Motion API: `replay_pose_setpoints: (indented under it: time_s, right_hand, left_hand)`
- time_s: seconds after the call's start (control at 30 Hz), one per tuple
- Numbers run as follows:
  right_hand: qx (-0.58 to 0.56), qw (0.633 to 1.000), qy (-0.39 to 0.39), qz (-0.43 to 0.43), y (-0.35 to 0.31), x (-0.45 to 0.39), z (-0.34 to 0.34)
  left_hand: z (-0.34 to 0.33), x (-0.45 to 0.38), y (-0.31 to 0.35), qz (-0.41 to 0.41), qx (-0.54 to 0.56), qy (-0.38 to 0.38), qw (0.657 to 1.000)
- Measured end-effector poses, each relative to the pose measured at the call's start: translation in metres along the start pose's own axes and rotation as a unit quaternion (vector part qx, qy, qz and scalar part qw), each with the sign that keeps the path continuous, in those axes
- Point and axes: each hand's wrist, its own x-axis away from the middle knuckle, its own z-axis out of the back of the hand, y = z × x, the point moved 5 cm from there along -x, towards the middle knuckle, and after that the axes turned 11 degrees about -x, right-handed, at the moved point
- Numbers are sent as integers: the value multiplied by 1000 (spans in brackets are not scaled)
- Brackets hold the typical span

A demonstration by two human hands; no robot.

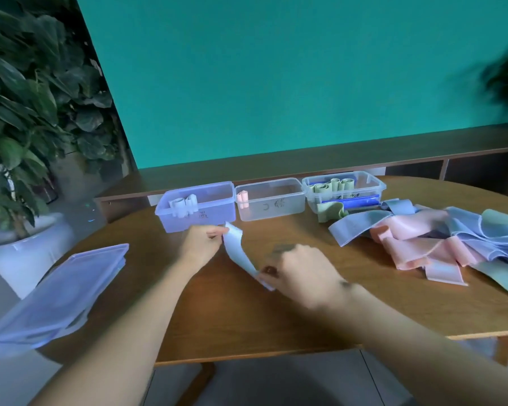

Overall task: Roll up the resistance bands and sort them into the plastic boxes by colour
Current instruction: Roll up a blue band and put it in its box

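Hands meet at frame centre: the left hand (201,241) pinches the upper end of a pale blue band (238,251), the right hand (301,272) grips its lower end. Behind stand 3 plastic boxes (269,200) in a row. Loose bands (423,244) lie piled at right on the wooden table (247,317).

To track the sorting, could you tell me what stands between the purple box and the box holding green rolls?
In the head view, a clear box holding one pink roll.
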Motion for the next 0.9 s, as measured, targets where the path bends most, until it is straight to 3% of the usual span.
replay_pose_setpoints:
  time_s: [0.13,0.2,0.37,0.47,0.6,0.9]
  right_hand:
    - [-288,952,-79,-62,-31,-1,-27]
    - [-358,927,-90,-56,-39,1,-34]
    - [-535,835,49,-120,-9,6,-36]
    - [-490,860,64,-126,7,6,-38]
    - [-401,910,-6,-100,2,9,-43]
    - [-354,934,-35,-43,-15,13,-43]
  left_hand:
    - [-2,7,-31,91,230,-31,969]
    - [-1,7,-36,88,265,-27,960]
    - [-9,-5,-43,73,228,-15,971]
    - [-15,-15,-40,61,225,-10,972]
    - [-24,-29,-42,54,209,-13,976]
    - [-17,7,-42,34,95,-48,994]
